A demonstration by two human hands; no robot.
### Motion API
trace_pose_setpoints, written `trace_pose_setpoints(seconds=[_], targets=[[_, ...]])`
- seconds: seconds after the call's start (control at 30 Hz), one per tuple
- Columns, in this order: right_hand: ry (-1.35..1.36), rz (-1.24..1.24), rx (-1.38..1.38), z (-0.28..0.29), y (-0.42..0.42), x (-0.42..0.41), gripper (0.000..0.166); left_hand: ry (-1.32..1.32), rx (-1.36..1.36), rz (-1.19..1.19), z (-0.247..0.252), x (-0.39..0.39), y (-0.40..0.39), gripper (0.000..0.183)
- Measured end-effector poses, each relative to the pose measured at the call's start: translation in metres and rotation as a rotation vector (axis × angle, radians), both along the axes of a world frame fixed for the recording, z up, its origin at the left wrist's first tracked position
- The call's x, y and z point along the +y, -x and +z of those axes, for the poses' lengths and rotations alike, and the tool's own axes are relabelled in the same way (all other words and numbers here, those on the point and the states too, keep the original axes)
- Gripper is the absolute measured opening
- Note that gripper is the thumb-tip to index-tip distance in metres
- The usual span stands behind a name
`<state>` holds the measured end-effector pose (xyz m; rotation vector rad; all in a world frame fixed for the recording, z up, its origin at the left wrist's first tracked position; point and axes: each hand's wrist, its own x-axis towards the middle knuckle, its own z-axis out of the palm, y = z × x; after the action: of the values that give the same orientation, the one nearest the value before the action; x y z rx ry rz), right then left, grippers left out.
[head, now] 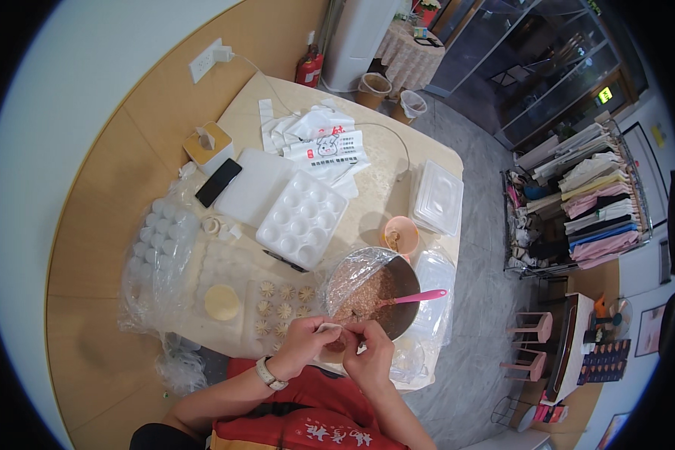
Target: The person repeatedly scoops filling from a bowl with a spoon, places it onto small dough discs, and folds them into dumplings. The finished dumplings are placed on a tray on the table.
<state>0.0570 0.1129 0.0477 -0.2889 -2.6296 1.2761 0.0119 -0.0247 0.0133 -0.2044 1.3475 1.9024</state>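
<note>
Between my two hands, at the near edge of the table, is a dough wrapper (327, 354) with meat filling on it. My left hand (306, 344), with a watch on the wrist, pinches its edge between thumb and finger. My right hand (369, 351) grips the wrapper's other side with its fingertips. Just beyond them stands a metal bowl (409, 275) of minced filling (365, 292), partly covered by plastic film, with a pink-handled spatula (422, 296) in it. Left of the bowl, pleated dumplings (284, 310) sit in rows in a plastic tray. Round yellowish wrappers (221, 302) lie further left.
A white tray with round hollows (302, 219) lies beyond the dumplings, near a phone (219, 182) and a tissue box (209, 147). A pink cup (400, 235) and stacked plastic containers (437, 197) stand at the right. Bagged trays (160, 242) lie at the left edge.
</note>
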Motion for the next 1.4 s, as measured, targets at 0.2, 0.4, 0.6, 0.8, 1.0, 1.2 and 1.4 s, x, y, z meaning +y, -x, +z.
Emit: trace_pose_setpoints(seconds=[0.2,0.4,0.6,0.8,1.0,1.2,1.4], targets=[[-0.005,-0.124,-0.076,0.000,-0.003,-0.004,0.007,0.035,0.113,0.127,-0.001,0.002,-0.005,0.014],[-0.034,0.053,-0.007,0.008,-0.001,0.005,0.008,-0.010,0.139,0.086,0.008,0.002,-0.001,0.012],[0.053,0.006,-0.043,0.013,0.003,0.001,0.009,0.053,0.239,-0.042,0.006,-0.002,0.002,0.011],[-0.012,-0.006,-0.092,0.010,-0.003,0.008,0.011,0.036,0.226,0.035,0.005,-0.005,0.001,0.011],[-0.046,0.052,-0.080,0.008,-0.005,0.008,0.011,0.098,0.299,0.046,0.008,0.001,-0.002,0.010],[0.052,0.041,-0.087,0.017,0.000,0.005,0.009,0.111,0.385,-0.019,0.008,-0.003,-0.001,0.010],[0.039,0.040,-0.159,0.013,-0.005,0.009,0.011,0.149,0.385,-0.011,0.003,-0.008,-0.001,0.009]])
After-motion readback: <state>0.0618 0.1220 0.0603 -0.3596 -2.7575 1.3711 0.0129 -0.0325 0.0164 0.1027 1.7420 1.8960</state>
